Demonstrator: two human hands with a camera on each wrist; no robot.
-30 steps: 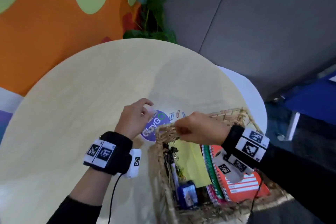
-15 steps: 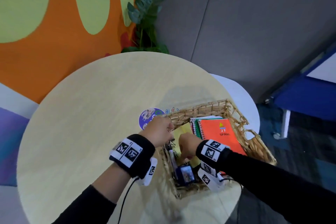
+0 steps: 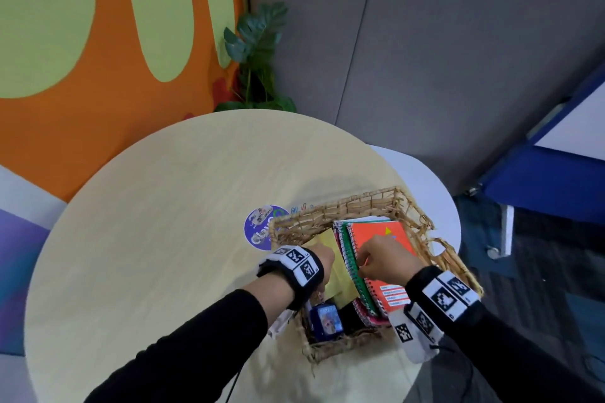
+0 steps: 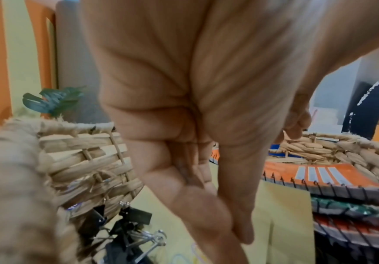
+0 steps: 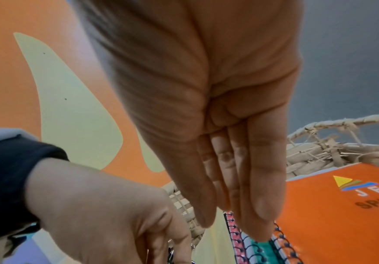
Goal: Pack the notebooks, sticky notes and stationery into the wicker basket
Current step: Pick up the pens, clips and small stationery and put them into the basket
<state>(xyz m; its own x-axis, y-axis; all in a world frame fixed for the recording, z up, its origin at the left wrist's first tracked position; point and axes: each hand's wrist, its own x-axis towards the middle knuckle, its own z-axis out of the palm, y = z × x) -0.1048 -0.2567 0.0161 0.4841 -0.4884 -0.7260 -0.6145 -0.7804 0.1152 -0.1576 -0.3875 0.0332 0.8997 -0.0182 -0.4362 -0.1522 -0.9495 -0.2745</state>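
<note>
The wicker basket (image 3: 360,203) sits on the round table's near right part. In it lies an orange spiral notebook (image 3: 379,232) on top of a green and a pink one, with a yellow pad (image 3: 324,240) to their left. A small blue box (image 3: 327,321) and black binder clips (image 4: 132,219) lie at the near left corner. My left hand (image 3: 322,257) reaches down inside the left side, fingers straight over the yellow pad (image 4: 283,214). My right hand (image 5: 236,223) has straight fingers touching the spiral edge of the green notebook (image 5: 263,250).
A round purple disc (image 3: 260,227) and a few coloured paper clips (image 3: 302,207) lie on the table just beyond the basket's far left corner. A white surface (image 3: 435,193) adjoins the table on the right. A plant (image 3: 258,52) stands behind.
My left hand went from the purple disc to the basket's rim and then down inside. My right hand left the far rim, passed over the yellow pad and now touches the notebooks' spirals.
</note>
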